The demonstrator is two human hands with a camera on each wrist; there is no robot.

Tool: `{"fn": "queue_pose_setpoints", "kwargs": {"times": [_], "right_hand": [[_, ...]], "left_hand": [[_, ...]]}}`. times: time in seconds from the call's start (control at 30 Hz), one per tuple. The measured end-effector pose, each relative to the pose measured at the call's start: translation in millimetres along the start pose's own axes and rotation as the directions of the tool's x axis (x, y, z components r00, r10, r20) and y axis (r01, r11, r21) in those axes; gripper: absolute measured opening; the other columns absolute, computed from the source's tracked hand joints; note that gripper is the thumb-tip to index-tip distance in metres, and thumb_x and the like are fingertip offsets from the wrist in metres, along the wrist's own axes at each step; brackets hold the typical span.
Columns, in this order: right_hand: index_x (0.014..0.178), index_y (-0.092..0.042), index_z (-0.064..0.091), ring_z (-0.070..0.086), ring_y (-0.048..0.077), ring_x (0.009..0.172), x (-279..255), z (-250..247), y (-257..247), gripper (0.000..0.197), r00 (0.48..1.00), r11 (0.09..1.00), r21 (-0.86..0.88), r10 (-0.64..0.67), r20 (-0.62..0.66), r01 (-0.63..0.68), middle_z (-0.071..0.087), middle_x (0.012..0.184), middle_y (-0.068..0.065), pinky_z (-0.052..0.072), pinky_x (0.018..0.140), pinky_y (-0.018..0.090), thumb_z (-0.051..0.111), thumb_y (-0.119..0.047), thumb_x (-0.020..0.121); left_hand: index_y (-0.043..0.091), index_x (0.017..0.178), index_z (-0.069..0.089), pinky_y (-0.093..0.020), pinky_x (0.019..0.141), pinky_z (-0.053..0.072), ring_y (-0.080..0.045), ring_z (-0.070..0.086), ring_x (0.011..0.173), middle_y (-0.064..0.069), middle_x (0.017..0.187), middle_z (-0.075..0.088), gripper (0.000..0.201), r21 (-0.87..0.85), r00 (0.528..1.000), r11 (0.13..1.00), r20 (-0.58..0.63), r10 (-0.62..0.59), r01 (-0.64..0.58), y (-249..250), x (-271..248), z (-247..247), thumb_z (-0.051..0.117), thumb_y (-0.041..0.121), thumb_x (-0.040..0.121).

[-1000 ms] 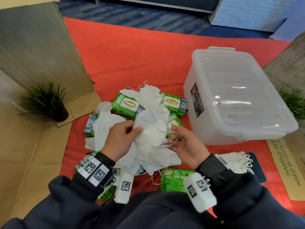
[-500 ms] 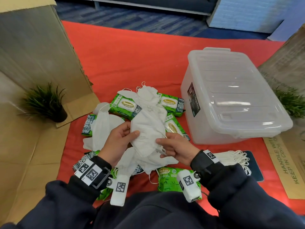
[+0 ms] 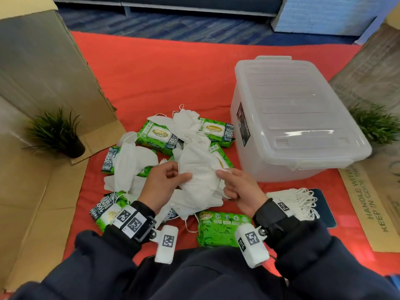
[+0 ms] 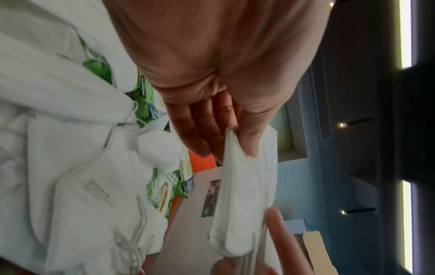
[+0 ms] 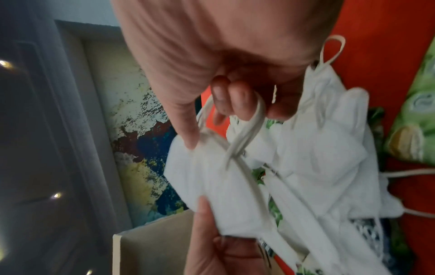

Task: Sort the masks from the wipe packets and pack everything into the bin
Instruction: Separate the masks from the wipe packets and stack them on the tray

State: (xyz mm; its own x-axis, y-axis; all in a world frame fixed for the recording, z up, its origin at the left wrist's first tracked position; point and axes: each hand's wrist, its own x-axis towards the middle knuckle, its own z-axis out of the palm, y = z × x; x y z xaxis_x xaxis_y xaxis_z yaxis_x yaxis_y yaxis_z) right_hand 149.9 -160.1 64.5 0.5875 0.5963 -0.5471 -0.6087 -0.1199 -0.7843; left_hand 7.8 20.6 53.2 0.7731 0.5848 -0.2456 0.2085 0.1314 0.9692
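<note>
A folded white mask (image 3: 198, 169) is held up over a heap of white masks (image 3: 129, 161) and green wipe packets (image 3: 157, 135). My left hand (image 3: 166, 180) pinches its left edge (image 4: 237, 148) between thumb and fingers. My right hand (image 3: 236, 185) pinches its right edge, with the ear loop (image 5: 249, 130) looped over the curled fingers (image 5: 235, 98). The clear plastic bin (image 3: 290, 118) stands to the right with its lid on. Another wipe packet (image 3: 220, 228) lies just in front of my body.
A neat stack of white masks (image 3: 296, 202) lies on a dark pad (image 3: 324, 208) at right of my right wrist. Small potted plants stand at left (image 3: 56, 135) and right (image 3: 374, 124). Cardboard walls (image 3: 43, 61) flank the red mat (image 3: 162, 72).
The mask between my hands has been flattened and turned, and both hands have shifted their pinch along its edges. The heap and the bin have not moved.
</note>
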Motion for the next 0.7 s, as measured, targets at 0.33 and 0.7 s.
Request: {"fn": "queue_pose_setpoints", "kwargs": {"times": [0.33,0.7], "right_hand": [[0.078,-0.007,0.070,0.032,0.002,0.042,-28,-93,-4,0.018,0.994,0.990,-0.105,-0.099,-0.038,0.094,0.056,0.056,-0.006,0.027,0.041,0.014,0.073,0.010,0.083],[0.073,-0.012,0.072,0.029,0.009,0.055,-44,-200,-14,0.019,0.995,0.976,-0.195,-0.102,-0.014,0.097,0.047,0.060,-0.006,0.027,0.047,0.020,0.075,0.002,0.086]], "left_hand": [[0.024,0.068,0.067,-0.034,0.068,0.059,-0.012,0.064,0.065,0.000,0.061,0.066,0.033,0.128,0.977,0.991,0.205,-0.060,0.034,12,-8,84,0.071,0.003,0.094],[0.028,0.058,0.053,-0.017,0.055,0.040,-0.003,0.050,0.053,0.010,0.055,0.057,0.045,0.263,0.969,0.965,0.235,-0.072,0.008,6,-16,183,0.089,0.009,0.076]]}}
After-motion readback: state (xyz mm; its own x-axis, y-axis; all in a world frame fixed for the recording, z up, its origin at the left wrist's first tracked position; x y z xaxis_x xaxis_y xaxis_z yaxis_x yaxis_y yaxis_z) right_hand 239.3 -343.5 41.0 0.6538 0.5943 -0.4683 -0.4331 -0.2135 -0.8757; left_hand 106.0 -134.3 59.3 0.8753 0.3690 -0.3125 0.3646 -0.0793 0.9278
